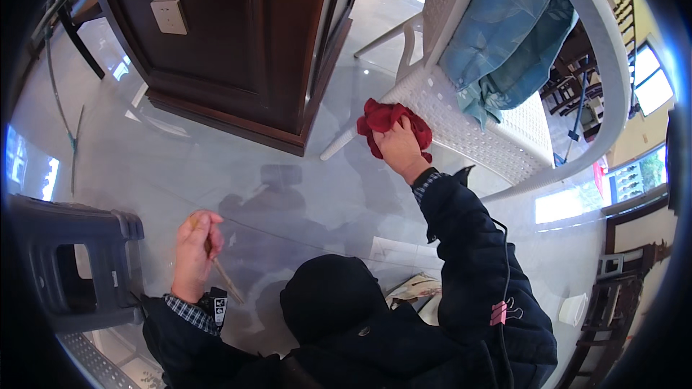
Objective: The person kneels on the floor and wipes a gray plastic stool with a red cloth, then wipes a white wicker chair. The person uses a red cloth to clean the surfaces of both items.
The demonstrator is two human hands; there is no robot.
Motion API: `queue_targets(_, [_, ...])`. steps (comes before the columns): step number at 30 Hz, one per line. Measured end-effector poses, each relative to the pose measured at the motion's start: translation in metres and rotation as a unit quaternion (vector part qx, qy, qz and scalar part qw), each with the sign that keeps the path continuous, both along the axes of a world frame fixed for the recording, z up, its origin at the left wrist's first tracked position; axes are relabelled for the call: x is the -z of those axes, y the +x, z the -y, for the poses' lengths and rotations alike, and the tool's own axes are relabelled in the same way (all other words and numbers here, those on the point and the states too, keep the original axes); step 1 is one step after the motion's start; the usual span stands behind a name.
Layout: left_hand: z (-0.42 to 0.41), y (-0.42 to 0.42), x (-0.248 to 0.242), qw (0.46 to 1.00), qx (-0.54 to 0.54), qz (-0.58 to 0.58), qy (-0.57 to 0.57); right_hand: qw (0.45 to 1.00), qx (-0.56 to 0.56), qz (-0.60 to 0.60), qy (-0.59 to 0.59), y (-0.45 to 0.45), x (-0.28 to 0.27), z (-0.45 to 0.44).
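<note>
My right hand (401, 147) grips a crumpled red cloth (385, 119). The cloth lies against the near corner of the seat of a white woven-pattern armchair (486, 143). Part of the chair's leg below it is hidden by the cloth and my hand. A blue-green leaf-patterned fabric (500, 27) is draped on this chair. Lower to the left, my left hand (197, 246) is closed around a thin wooden stick (228, 280), above the floor and apart from the chair. The stick's upper part is mostly covered by my fingers.
A dark wooden cabinet (216, 65) with a wall socket (168, 16) stands ahead. To the left is a grey plastic stool (102, 227). The shiny tiled floor (324, 194) lies between. A cable runs along my right sleeve, held by a pink binder clip (498, 313). A white container (573, 309) stands at right.
</note>
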State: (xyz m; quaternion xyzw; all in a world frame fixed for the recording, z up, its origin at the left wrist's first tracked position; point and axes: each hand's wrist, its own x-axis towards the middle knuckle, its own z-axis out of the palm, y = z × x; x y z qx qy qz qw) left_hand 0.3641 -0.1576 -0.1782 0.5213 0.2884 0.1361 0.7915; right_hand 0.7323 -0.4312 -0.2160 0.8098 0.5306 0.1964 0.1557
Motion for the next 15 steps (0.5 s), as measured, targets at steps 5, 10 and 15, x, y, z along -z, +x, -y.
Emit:
queue_targets(5, [0.020,0.056,-0.041,0.997,0.029,-0.065,0.018,0.989,0.005,0.011,0.151,0.024,-0.031,-0.019])
queue_targets(10, [0.056,0.113,-0.078,0.985,0.141,-0.023,0.096,0.987,0.081,0.027,0.136,0.017,-0.035,-0.021])
queue_targets(15, [0.048,0.131,-0.105,0.970,0.171,-0.058,0.161,0.991,0.103,-0.031,0.085,-0.002,-0.019,0.015])
